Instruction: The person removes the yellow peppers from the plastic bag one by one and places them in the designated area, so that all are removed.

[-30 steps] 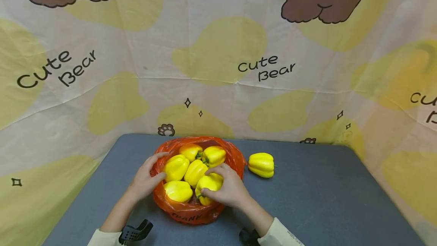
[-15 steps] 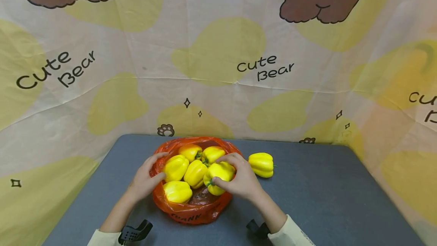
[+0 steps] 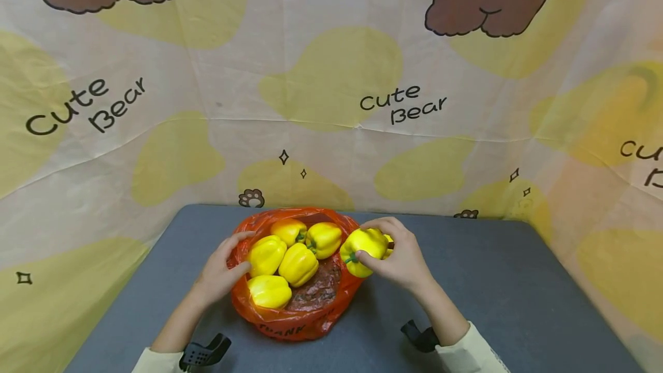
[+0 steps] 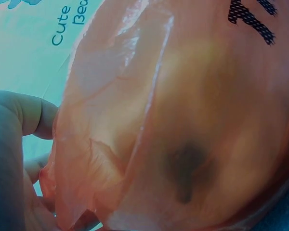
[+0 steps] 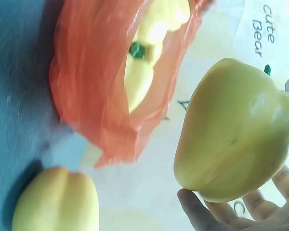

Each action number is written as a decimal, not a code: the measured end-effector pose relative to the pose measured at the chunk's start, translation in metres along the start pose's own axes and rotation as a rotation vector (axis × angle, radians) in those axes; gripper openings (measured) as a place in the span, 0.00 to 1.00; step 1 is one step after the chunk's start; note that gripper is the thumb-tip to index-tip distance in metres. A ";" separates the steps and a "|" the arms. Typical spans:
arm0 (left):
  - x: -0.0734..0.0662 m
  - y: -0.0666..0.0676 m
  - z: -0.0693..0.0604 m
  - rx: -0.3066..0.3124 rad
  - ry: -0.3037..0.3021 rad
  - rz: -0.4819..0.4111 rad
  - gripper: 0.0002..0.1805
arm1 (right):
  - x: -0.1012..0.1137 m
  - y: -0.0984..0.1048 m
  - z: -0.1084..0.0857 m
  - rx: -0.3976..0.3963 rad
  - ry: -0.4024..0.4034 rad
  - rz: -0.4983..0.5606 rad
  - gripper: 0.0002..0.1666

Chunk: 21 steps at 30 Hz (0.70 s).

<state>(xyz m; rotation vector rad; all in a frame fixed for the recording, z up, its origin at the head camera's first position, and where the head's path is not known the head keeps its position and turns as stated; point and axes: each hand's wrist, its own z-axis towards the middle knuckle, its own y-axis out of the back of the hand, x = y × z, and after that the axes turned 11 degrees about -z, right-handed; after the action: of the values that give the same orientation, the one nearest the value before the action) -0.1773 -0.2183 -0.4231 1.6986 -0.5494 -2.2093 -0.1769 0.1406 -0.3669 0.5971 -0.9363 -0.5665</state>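
A red plastic bag (image 3: pixel 290 327) stands with its mouth spread wide, several yellow bell peppers (image 3: pixel 297 265) inside. The left hand (image 3: pixel 221 269) grips the bag's left rim between thumb and fingers; in the left wrist view its fingers (image 4: pixel 44 118) hold the thin plastic (image 4: pixel 101 159). To the right of the bag's rim, the right hand (image 3: pixel 401 252) holds a yellow pepper (image 3: pixel 359 251) by thumb and fingers. The right wrist view shows that pepper (image 5: pixel 236 134) raised, the hand (image 5: pixel 250 211) around its lower end. Another pepper (image 3: pixel 389 246) lies behind the right hand, mostly hidden.
The grey table (image 3: pixel 497 292) extends to both sides of the bag. A printed cloth (image 3: pixel 331 85) hangs along its back edge. Black wrist straps (image 3: pixel 206 352) show below both hands. The loose pepper (image 5: pixel 58 204) lies on the table near the bag.
The right hand has carried a pepper from the bag's lower right up and out to the right, past the rim. Dark bag bottom shows where it lay. The left hand has stayed still.
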 end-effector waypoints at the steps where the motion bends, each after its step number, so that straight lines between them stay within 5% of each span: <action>1: 0.000 0.000 0.000 0.000 0.002 0.001 0.30 | -0.002 0.003 0.000 -0.003 -0.003 -0.003 0.24; 21: -0.001 0.001 -0.001 -0.007 0.006 0.006 0.30 | -0.042 0.047 -0.006 -0.058 -0.091 -0.149 0.23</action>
<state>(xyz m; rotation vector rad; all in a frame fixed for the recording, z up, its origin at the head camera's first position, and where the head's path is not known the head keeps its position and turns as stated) -0.1760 -0.2186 -0.4224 1.6970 -0.5440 -2.1983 -0.1831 0.2037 -0.3610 0.5960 -0.9629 -0.7565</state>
